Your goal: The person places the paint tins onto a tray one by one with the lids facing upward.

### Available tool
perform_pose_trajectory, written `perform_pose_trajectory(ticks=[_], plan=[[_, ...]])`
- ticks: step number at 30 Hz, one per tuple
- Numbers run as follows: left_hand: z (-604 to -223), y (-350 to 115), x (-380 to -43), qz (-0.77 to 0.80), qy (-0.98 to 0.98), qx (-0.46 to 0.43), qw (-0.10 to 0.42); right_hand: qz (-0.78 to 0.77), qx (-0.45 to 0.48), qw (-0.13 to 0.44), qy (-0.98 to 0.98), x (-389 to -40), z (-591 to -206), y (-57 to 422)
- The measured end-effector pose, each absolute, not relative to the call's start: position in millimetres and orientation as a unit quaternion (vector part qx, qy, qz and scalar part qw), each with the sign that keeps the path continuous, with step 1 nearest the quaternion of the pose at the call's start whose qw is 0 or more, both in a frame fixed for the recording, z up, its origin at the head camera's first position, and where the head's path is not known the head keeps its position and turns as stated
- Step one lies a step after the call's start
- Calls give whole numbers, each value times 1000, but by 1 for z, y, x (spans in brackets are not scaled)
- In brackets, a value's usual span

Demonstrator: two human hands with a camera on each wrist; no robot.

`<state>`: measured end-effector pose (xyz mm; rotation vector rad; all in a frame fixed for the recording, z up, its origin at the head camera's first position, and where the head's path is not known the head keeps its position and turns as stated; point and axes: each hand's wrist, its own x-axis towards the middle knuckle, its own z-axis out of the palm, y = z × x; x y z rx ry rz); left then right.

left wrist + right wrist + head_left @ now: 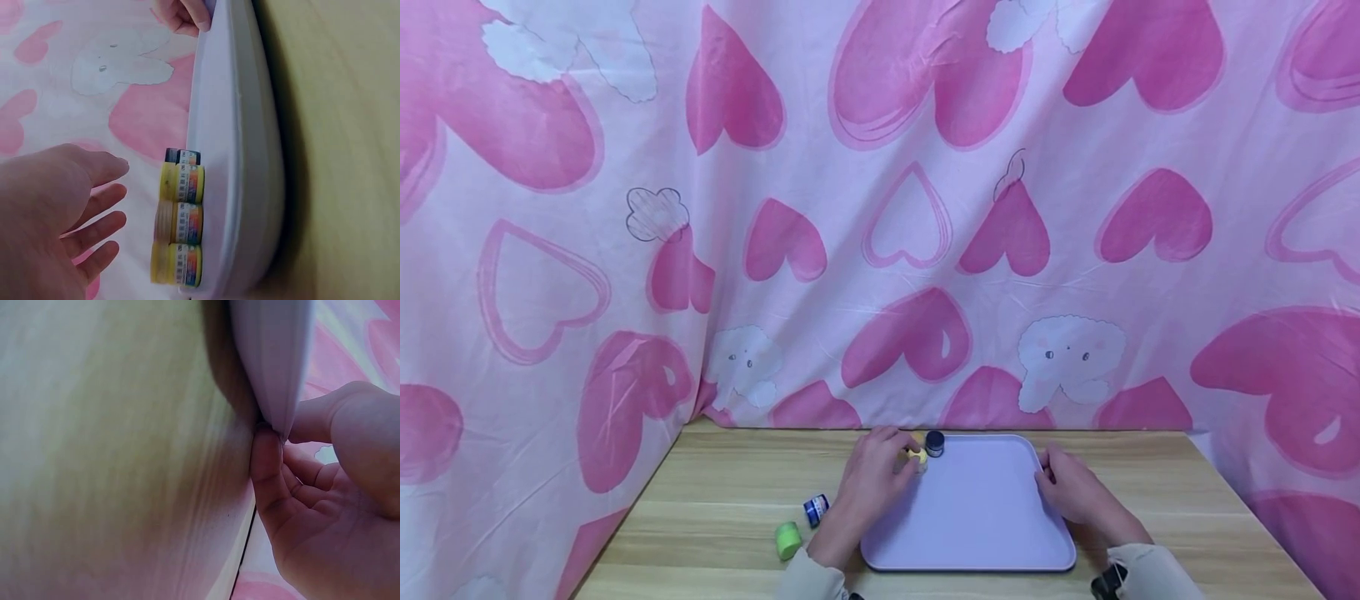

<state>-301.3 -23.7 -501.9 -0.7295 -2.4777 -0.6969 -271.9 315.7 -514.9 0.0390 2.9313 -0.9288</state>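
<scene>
A lilac tray [977, 508] lies on the table. My right hand [1075, 487] pinches its right rim, thumb on the inner side and fingers at the outside, as the right wrist view shows. My left hand [876, 471] hovers over the tray's far left corner, fingers spread and slightly bent, holding nothing. Beside it in the left wrist view stands a row of small labelled paint jars: a dark-lidded jar [187, 156], a yellow jar [181, 182], a tan-lidded jar [178, 223] and another yellow-lidded jar [176, 265]. In the head view, the left hand partly hides this row.
On the wooden table [715, 500], left of the tray, are a blue jar [816, 510] and a green jar [787, 540], near my left forearm. A pink curtain [895, 333] printed with hearts hangs behind the table and along its sides.
</scene>
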Motion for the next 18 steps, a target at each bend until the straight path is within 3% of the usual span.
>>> perform_pose_trajectory(ticks=[18], plan=[[-499, -68, -282, -292, -896, -235, 239, -303, 17, 43, 952, -274, -518, 317]])
